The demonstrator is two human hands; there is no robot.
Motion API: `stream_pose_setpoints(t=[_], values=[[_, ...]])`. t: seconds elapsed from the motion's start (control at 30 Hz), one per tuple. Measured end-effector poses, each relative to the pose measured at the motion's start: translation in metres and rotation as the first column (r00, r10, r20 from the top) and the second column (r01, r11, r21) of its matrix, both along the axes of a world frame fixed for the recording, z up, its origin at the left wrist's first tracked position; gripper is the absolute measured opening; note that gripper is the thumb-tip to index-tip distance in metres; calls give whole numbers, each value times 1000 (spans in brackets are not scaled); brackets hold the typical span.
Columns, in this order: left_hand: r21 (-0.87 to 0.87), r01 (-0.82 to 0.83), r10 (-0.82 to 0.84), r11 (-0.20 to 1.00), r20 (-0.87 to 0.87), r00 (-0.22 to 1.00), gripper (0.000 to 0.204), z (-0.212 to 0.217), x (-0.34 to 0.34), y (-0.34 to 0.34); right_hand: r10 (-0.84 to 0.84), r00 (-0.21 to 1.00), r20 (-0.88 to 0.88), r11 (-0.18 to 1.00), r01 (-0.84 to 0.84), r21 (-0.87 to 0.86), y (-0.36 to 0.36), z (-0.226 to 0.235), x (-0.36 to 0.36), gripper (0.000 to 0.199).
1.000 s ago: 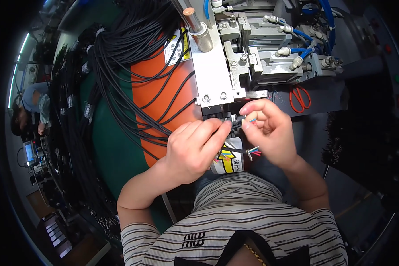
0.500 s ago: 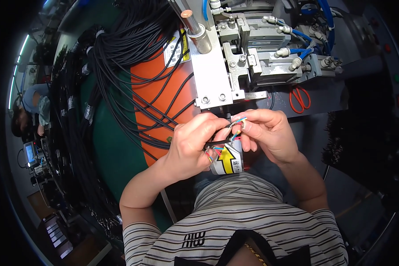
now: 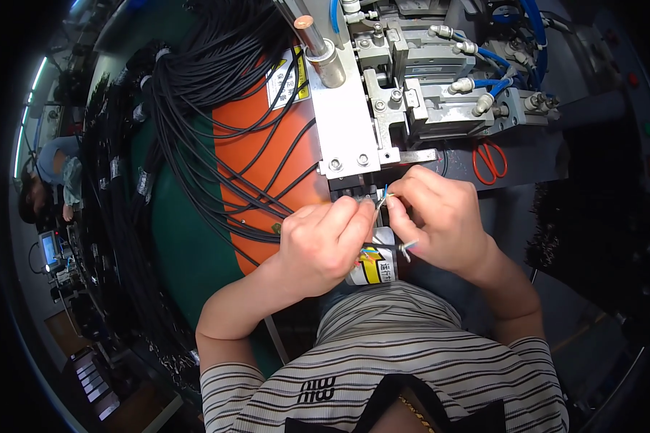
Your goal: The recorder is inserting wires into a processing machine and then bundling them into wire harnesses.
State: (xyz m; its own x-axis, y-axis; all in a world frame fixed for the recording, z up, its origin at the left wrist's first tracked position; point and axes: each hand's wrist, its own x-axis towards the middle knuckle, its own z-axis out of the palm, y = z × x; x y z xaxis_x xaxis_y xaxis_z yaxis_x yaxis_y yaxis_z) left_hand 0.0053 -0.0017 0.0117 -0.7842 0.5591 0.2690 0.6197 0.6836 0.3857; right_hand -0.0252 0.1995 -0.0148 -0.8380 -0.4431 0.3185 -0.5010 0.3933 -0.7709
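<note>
now the left hand (image 3: 321, 242) is closed, thumb against fingers, on black cable (image 3: 385, 246), and the right hand (image 3: 440, 216) pinches the tip of some thin wires (image 3: 380, 205) with thumb and forefinger, though the exact contact is tiny and partly hidden. half a second ago those wires lay slanted across the right fingertips; a blue strand now points upward there, which suggests the strands are being sorted or straightened by hand. another stripped wire end (image 3: 409, 248) sticks out below, just left of the right thumb's base. the wrists nearly face each other, elbows bent outward, forearms angled in over the striped shirt (image 3: 390, 325). just beyond the fingers stands the machine's pale metal plate (image 3: 345, 123), with an orange surface (image 3: 242, 144) and a thick cable bundle (image 3: 217, 65) further left.
</note>
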Motion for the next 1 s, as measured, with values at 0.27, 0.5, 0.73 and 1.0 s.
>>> stream_pose_setpoints(t=[0.27, 0.5, 0.73, 1.0], values=[[-37, -13, 14, 999, 28, 1000, 46, -1, -2, -4, -74, 994, -82, 989, 84, 121, -3, -8, 2, 6], [-9, -4, 5, 1000, 109, 994, 48, -1, -3, -6, -99, 994, -45, 994, 101, 34, -4, -14, 7, 5], [-62, 60, -59, 996, 21, 998, 45, 0, -7, -6, -125, 988, -88, 992, 127, 21, -6, -15, 7, 10], [-154, 107, -118, 982, -60, 991, 44, -2, -6, -8, -124, 971, -202, 988, 140, 64, -8, -15, 11, 11]])
